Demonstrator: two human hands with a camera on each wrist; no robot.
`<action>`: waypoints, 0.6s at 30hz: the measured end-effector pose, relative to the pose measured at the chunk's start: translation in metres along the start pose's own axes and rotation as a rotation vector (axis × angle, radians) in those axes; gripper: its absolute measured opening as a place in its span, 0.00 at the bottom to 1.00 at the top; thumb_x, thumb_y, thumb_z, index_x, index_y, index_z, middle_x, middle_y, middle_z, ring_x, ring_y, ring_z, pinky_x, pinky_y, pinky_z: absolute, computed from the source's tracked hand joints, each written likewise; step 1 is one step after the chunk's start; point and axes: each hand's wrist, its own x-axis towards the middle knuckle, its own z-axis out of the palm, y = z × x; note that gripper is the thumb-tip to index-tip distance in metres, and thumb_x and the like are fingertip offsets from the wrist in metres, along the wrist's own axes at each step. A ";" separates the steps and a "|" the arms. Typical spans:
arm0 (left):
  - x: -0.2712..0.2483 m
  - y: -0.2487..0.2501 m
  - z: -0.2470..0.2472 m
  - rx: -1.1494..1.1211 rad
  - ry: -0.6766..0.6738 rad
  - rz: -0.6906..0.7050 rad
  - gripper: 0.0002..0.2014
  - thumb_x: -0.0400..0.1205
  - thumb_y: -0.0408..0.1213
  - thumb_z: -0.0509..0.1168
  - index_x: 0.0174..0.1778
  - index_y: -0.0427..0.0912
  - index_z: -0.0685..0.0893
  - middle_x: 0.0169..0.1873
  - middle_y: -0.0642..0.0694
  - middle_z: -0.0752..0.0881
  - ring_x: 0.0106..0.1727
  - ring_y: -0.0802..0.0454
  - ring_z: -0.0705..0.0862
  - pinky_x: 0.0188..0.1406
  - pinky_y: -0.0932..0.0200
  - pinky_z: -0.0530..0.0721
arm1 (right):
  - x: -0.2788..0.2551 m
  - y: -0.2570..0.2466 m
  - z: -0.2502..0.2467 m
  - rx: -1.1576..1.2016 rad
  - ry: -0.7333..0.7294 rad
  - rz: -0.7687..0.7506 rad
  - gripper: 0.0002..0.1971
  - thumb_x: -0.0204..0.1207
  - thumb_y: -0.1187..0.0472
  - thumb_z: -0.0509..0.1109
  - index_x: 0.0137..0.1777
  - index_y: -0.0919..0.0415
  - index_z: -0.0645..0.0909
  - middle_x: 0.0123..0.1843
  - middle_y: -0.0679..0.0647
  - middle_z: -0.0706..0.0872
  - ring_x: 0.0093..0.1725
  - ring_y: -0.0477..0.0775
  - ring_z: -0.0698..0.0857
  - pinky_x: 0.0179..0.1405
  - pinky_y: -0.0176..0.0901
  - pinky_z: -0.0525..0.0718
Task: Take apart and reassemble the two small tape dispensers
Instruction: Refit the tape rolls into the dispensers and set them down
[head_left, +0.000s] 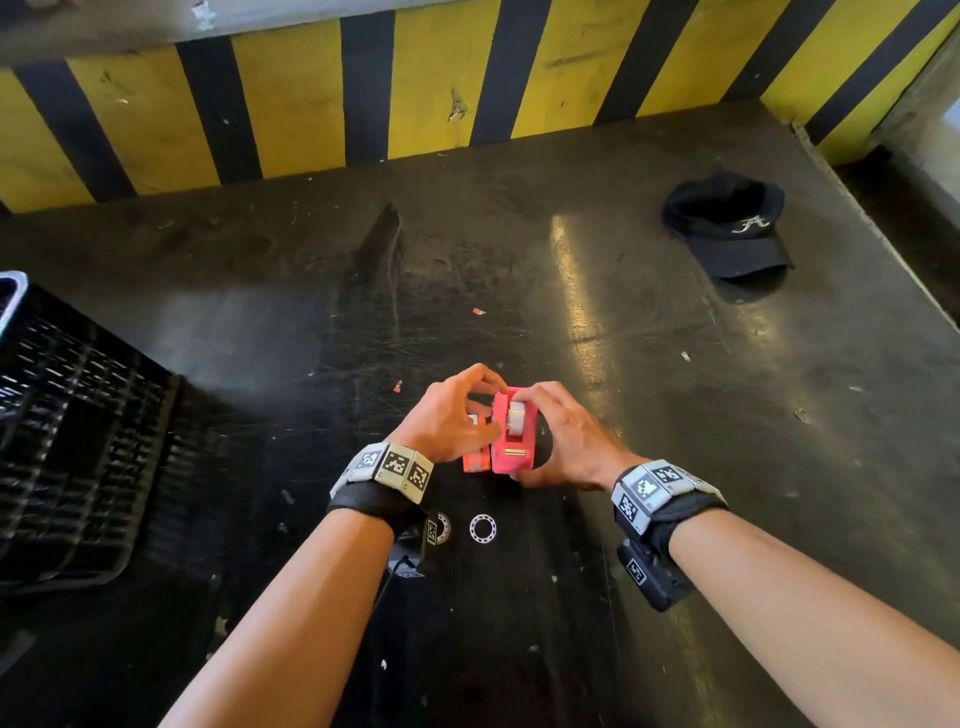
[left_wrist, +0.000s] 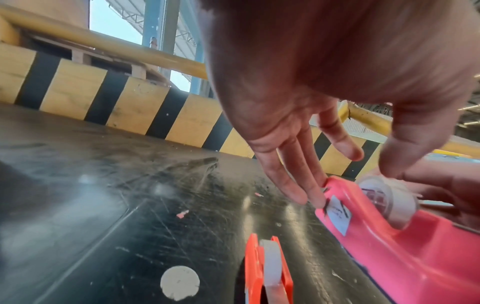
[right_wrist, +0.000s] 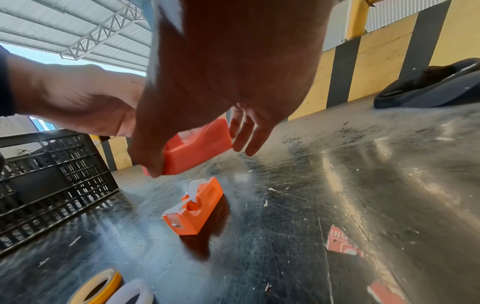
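From the head camera we see both forearms reaching forward over the black table (head_left: 649, 322), the right hand (head_left: 563, 439) gripping the pink tape dispenser (head_left: 513, 434) just above it, the left hand (head_left: 449, 415) curled at its left side, thumb on it. The orange tape dispenser (head_left: 477, 457) stands just left. From the left wrist we see straight fingers (left_wrist: 293, 174) touching the pink body's far end. From the right wrist we see thumb and fingers clasping it above the orange one.
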 end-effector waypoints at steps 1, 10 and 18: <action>-0.001 0.001 -0.001 0.028 -0.016 0.007 0.21 0.74 0.35 0.80 0.61 0.53 0.83 0.62 0.54 0.89 0.56 0.58 0.92 0.48 0.62 0.91 | 0.001 0.000 0.000 -0.005 -0.005 -0.001 0.48 0.54 0.43 0.88 0.75 0.44 0.70 0.71 0.45 0.70 0.65 0.52 0.80 0.63 0.47 0.82; -0.003 0.006 0.006 0.207 0.035 0.047 0.13 0.74 0.48 0.81 0.51 0.60 0.85 0.52 0.51 0.92 0.50 0.55 0.93 0.49 0.50 0.95 | 0.002 -0.002 -0.003 -0.043 -0.011 -0.014 0.51 0.53 0.44 0.89 0.78 0.48 0.70 0.69 0.48 0.70 0.62 0.53 0.81 0.60 0.51 0.86; -0.006 0.015 0.007 0.214 0.054 0.036 0.05 0.81 0.42 0.75 0.51 0.51 0.89 0.54 0.49 0.92 0.52 0.53 0.94 0.50 0.51 0.94 | 0.002 -0.006 -0.007 -0.037 -0.033 0.025 0.52 0.55 0.48 0.91 0.79 0.47 0.69 0.71 0.48 0.70 0.65 0.54 0.80 0.62 0.48 0.83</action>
